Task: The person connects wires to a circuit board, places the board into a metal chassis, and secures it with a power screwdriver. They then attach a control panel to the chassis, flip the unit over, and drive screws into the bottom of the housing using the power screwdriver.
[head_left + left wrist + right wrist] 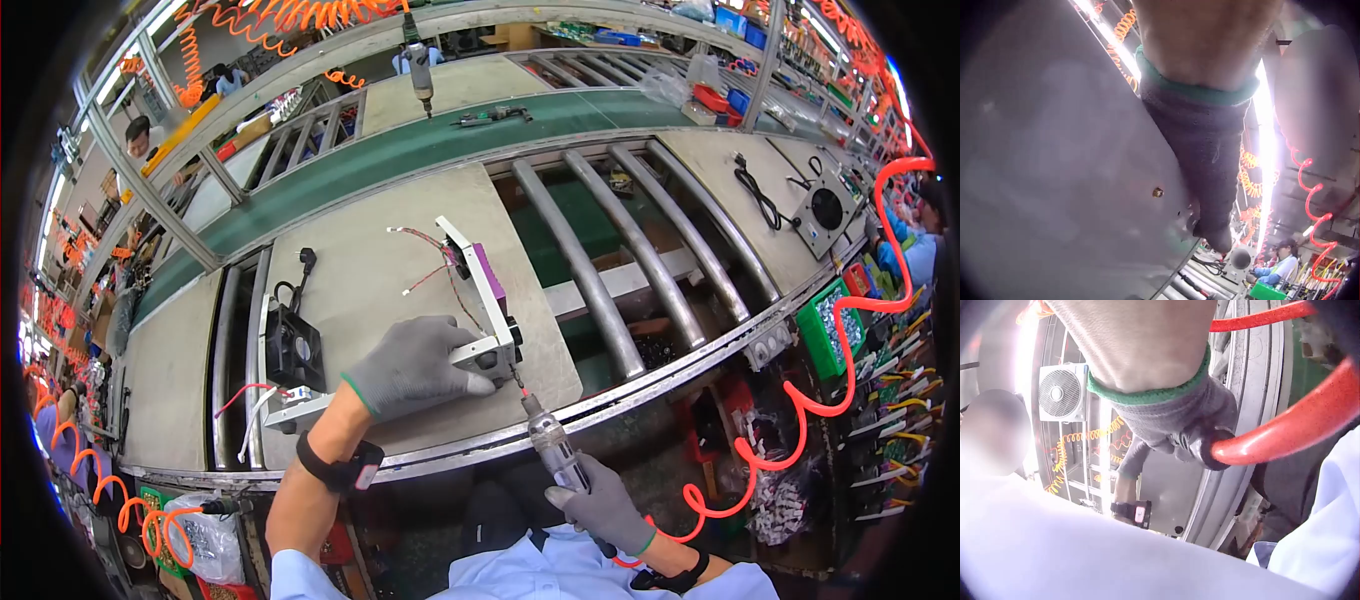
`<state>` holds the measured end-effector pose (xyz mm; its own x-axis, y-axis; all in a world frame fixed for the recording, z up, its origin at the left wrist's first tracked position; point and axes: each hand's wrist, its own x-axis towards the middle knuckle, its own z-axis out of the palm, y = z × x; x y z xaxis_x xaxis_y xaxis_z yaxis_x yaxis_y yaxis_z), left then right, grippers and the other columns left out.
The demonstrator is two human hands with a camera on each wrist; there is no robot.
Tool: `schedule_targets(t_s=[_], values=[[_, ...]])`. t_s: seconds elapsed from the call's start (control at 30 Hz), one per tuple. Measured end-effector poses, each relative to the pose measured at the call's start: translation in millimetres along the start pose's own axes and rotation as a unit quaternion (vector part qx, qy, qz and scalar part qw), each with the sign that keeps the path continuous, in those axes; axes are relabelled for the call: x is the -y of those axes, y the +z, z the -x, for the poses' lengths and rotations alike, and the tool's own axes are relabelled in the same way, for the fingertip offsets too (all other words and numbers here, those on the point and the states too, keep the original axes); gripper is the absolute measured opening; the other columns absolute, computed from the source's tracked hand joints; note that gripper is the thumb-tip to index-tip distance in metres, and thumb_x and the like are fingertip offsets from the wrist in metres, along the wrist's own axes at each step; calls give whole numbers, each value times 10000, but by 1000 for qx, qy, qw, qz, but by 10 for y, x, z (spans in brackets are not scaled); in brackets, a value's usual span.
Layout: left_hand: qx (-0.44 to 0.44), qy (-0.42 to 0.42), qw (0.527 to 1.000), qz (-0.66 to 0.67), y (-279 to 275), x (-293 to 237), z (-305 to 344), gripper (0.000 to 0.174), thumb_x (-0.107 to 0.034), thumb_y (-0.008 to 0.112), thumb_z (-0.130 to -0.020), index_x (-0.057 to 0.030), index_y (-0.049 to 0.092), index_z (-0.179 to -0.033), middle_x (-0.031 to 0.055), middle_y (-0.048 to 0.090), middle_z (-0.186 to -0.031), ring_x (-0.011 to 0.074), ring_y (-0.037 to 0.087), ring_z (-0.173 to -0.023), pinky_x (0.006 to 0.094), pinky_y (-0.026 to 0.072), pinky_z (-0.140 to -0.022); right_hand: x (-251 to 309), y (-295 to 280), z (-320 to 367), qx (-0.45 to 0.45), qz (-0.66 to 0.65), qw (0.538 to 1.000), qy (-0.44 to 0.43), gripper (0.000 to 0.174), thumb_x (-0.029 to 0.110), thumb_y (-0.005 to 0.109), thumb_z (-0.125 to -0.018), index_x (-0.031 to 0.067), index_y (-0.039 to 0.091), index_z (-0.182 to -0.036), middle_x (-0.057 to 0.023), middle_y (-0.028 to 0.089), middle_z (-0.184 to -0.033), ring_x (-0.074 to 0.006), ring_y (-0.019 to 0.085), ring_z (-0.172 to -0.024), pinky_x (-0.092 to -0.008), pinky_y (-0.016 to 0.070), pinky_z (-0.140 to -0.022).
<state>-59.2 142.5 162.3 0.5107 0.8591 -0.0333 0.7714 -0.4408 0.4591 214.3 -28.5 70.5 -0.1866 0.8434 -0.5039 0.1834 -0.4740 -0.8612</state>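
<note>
My gloved left hand (425, 365) holds the near corner of a metal case (478, 350) lying on the worktop. A black fan (293, 345) stands at the case's left side. On its right side are a purple part (488, 272) and several thin wires. Below the case's right corner, my gloved right hand (605, 505) grips an air screwdriver (550, 445), its bit pointing up at that corner. From the tool's lower end a red air hose (1266, 440) runs out in the right wrist view. The left wrist view shows a grey metal panel (1072, 162) beside the left glove.
Metal rollers (580, 265) lie right of the worktop (370, 275). Beyond runs a green belt (560, 115), with another screwdriver (420, 80) hanging above. Farther right sit a second fan unit (825, 210) and a green bin (832, 325) of small parts. The coiled hose (765, 455) hangs at the right.
</note>
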Motion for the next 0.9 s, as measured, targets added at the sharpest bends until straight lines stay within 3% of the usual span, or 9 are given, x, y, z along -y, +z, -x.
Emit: schedule_targets(t_s=[0.07, 0.17, 0.27, 0.57, 0.9], values=[[81, -18, 996, 21, 54, 105, -93, 362, -340, 771, -789, -54, 766, -1009, 198, 727, -932, 352, 695, -810, 443, 537, -781, 3, 27, -21, -3, 2, 1000, -14, 393, 221, 749, -872, 16, 586, -1165, -40, 596, -770, -80, 562, -567, -273, 474, -508], [126, -36, 988, 84, 28, 137, -131, 351, -266, 751, -814, 45, 699, -969, 201, 696, -810, 290, 636, -694, 410, 507, -683, 6, 37, -38, 2, -9, 1000, -23, 352, 180, 738, -884, 15, 575, -1149, -33, 586, -753, -72, 552, -552, -265, 466, -490], [116, -20, 988, 100, 50, 172, -147, 294, -207, 708, -808, 60, 683, -929, 206, 661, -716, 249, 598, -625, 398, 497, -650, -60, 70, -77, -3, -6, 999, -43, 339, 175, 730, -883, 17, 573, -1140, -30, 579, -744, -76, 551, -543, -266, 457, -480], [158, -21, 978, 137, 2, 129, -213, 313, -201, 681, -808, 92, 573, -834, 152, 527, -611, 178, 474, -584, 405, 434, -588, -33, 170, -96, -24, -27, 999, -16, 314, 168, 705, -889, 25, 560, -1127, -20, 553, -709, -83, 538, -508, -279, 436, -456], [177, -60, 973, 136, -18, 77, -252, 330, -244, 695, -797, 77, 619, -818, 108, 564, -622, 163, 507, -605, 375, 454, -603, 39, 190, -63, -27, -21, 999, -20, 310, 186, 698, -900, 26, 551, -1122, -32, 562, -738, -84, 553, -541, -283, 462, -481]])
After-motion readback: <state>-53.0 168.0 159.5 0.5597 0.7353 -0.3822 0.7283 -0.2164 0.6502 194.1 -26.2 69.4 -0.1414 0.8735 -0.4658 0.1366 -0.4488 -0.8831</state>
